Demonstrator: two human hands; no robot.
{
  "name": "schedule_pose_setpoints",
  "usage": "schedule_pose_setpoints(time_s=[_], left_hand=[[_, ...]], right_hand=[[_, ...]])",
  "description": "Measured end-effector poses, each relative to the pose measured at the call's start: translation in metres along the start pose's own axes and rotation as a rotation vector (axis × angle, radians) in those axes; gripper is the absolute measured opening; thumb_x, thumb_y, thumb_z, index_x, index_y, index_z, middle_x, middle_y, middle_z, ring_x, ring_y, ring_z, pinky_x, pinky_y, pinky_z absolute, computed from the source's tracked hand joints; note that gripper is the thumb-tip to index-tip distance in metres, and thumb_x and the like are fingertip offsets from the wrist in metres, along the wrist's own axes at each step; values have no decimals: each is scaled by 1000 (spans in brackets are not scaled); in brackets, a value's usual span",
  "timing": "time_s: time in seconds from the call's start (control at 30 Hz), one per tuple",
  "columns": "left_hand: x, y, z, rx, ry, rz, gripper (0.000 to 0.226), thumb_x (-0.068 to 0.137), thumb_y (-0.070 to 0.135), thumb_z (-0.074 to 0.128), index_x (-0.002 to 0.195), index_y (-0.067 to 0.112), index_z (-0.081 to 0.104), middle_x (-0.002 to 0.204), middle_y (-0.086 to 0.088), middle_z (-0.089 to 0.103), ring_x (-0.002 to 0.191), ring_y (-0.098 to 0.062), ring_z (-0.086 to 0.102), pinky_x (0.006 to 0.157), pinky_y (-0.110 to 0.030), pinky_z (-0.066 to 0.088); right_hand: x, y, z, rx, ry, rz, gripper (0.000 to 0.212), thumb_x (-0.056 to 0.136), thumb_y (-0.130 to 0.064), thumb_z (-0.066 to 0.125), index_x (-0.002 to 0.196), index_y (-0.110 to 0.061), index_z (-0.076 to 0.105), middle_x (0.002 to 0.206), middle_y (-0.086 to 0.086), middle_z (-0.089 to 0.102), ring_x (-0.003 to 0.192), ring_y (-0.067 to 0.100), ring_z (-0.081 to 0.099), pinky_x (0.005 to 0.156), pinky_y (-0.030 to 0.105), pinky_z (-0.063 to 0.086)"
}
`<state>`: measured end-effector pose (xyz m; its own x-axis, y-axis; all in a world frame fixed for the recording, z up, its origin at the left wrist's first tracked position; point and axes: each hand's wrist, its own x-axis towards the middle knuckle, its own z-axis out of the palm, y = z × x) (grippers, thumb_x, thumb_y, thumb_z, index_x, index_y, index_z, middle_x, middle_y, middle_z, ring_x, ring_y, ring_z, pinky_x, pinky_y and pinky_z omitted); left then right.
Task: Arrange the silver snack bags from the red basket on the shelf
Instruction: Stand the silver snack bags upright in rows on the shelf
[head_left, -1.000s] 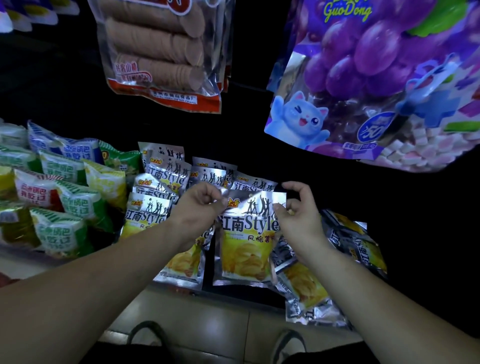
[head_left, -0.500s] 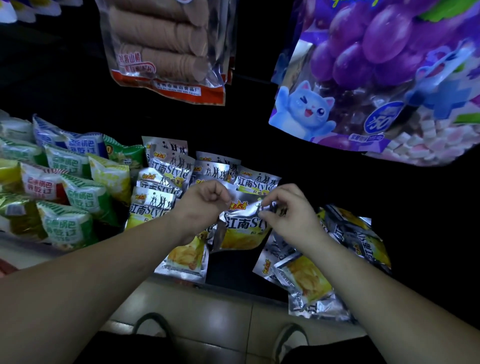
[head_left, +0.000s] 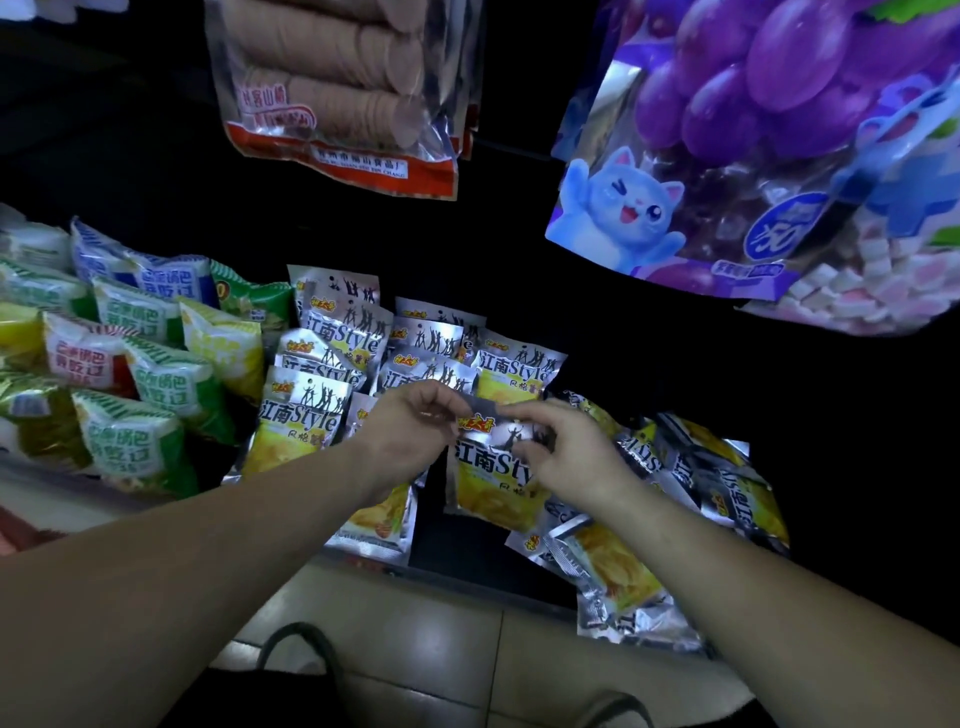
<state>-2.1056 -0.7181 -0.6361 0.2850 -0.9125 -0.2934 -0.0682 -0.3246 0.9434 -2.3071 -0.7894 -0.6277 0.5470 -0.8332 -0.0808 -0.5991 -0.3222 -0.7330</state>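
beneath the left hand (head_left: 415, 421) and the right hand (head_left: 566, 452), hanging from both: one silver snack bag (head_left: 493, 483), yellow-printed, upright, face toward the camera.
left hand: fingers curled, pinching the bag's top edge at its left corner.
right hand: thumb and fingers curled, pinching the same top edge further right. the two grips sit close together, and the body of the bag falls below and between them.
behind and left of the grips: standing rows of like silver bags (head_left: 337, 338), overlapping, faces forward.
right of and below the right hand: a loose heap of silver bags (head_left: 727, 478), tilted and crossed over one another.
far left of the left hand: green, red and blue puffed packets (head_left: 156, 374).
above the grips: hanging biscuit pack (head_left: 337, 104); purple grape bag (head_left: 753, 156).
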Motion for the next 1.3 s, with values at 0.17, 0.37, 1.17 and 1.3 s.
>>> schedule_pose_setpoints(time_s=[0.17,0.37,1.17,1.3], left_hand=[[14,-33,15,243,-33,-42,38,90,-11,53,109,18,70,110,5,62,94,-11,63,70,-18,55],[45,-52,35,371,-292,-258,57,92,-8,59,141,20,55,141,-8,53,120,-25,59,81,-27,54],[93,-147,93,341,-170,-251,87,91,29,65,160,42,13,166,0,3,146,-31,35,114,-33,38],[84,-147,104,484,-163,-202,83,91,33,59,160,38,14,162,-8,17,136,-34,46,105,-34,46]], right_hand=[[40,20,14,-15,-159,80,40,99,-6,59,120,-40,66,135,-4,59,88,18,66,62,25,56],[91,56,32,-5,-153,50,39,98,-10,66,124,-39,64,148,-7,54,115,31,65,88,47,60],[112,140,0,-525,49,23,33,97,-36,62,130,-32,65,118,-3,55,106,24,59,82,39,54],[98,133,-2,-460,-169,89,38,97,-38,63,135,-36,59,138,-6,52,123,22,55,99,43,50]])
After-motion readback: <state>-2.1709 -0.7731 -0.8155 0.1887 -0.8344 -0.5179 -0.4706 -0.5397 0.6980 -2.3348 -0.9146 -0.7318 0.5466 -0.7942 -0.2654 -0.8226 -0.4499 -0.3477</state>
